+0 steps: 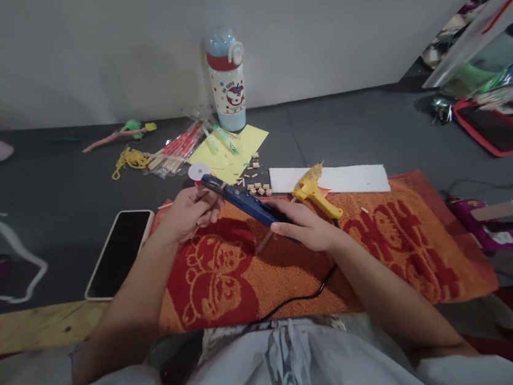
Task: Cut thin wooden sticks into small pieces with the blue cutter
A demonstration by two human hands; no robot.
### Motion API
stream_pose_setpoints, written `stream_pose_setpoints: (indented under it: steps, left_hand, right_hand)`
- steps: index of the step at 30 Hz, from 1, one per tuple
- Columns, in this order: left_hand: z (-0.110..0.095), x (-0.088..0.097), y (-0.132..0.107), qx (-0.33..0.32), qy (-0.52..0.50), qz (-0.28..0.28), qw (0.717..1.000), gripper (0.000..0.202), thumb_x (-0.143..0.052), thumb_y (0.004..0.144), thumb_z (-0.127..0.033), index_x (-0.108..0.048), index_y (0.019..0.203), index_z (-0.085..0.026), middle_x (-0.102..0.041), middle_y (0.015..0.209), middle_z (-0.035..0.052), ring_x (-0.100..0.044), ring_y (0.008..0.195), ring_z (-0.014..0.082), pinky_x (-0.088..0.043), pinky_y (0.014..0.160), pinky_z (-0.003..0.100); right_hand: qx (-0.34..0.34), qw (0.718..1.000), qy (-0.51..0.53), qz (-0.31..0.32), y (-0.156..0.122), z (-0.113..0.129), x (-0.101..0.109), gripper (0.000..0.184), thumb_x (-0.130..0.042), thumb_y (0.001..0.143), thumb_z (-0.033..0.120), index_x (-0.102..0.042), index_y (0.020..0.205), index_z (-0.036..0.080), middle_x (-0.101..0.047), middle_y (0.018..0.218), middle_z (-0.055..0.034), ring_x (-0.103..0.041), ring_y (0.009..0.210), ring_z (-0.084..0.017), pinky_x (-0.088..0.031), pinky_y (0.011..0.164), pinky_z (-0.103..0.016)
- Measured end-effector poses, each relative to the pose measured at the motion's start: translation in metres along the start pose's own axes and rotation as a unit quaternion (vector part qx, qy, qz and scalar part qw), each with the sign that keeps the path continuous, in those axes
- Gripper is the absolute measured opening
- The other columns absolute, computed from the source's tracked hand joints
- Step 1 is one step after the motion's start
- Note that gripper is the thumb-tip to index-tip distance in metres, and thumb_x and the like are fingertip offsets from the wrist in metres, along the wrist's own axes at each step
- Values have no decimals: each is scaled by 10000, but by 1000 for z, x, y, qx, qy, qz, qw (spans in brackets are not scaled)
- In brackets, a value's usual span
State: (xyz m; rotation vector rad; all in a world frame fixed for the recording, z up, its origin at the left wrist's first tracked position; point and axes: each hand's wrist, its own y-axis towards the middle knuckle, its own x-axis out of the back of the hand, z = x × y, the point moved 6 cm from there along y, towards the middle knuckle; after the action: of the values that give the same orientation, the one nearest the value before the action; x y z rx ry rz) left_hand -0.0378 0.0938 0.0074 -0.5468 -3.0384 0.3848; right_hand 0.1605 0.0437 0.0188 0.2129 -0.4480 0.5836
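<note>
My right hand [304, 224] is closed around the lower part of a long dark-blue hand tool [243, 203], which slants up to the left. At the tool's upper end, my left hand [196, 211] is closed with its fingertips pinched together. Something thin may be between those fingers, too small to make out. A white disc with a centre hole [199, 171] shows just beyond the left fingers. To the right of the tool, a yellow glue gun [314, 192] lies across a white strip of board [354, 177] and an orange-red towel [294, 281].
Small wooden pieces [260, 189] lie behind the tool. Farther back are yellow paper [250, 140], bagged red-and-wood sticks [177, 149], yellow cord [131, 161] and a bottle [227, 84]. A phone [119, 254] lies left; a black cable [296, 299] crosses the towel.
</note>
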Motion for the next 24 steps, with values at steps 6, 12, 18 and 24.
stream_pose_setpoints:
  steps: [6,12,18,24]
  left_hand:
    - [-18,-1,-6,-76,181,-92,976,325,-496,840,-429,-559,683,-152,-606,598,41,-511,475,102,-380,449,220]
    - [-50,-13,-33,-322,423,-290,796,164,-525,816,-331,-570,806,-173,-624,836,78,-558,842,192,-443,834,350]
    - [-17,-51,-24,-154,204,-89,963,306,-469,872,-416,-586,1009,-169,-662,941,62,-602,816,162,-480,762,303]
    - [10,-67,-14,-99,28,-50,993,456,-627,762,-465,-526,1094,-168,-614,1127,78,-550,1078,207,-415,967,351]
  right_hand:
    - [-16,999,-12,-49,1,-6,0,521,-471,885,440,-478,1282,103,-616,1180,-148,-587,1040,-280,-439,914,-424]
    - [-59,989,6,-133,2,-19,2,530,-455,882,486,-490,1259,115,-618,1163,-149,-579,1042,-289,-431,921,-439]
    - [-55,981,124,-140,5,-18,-8,603,-460,853,586,-497,1247,131,-622,1135,-115,-569,1045,-266,-429,948,-426]
    - [-25,974,203,-96,10,-10,-30,622,-474,843,616,-466,1287,180,-568,1276,-99,-514,1187,-243,-369,1054,-399]
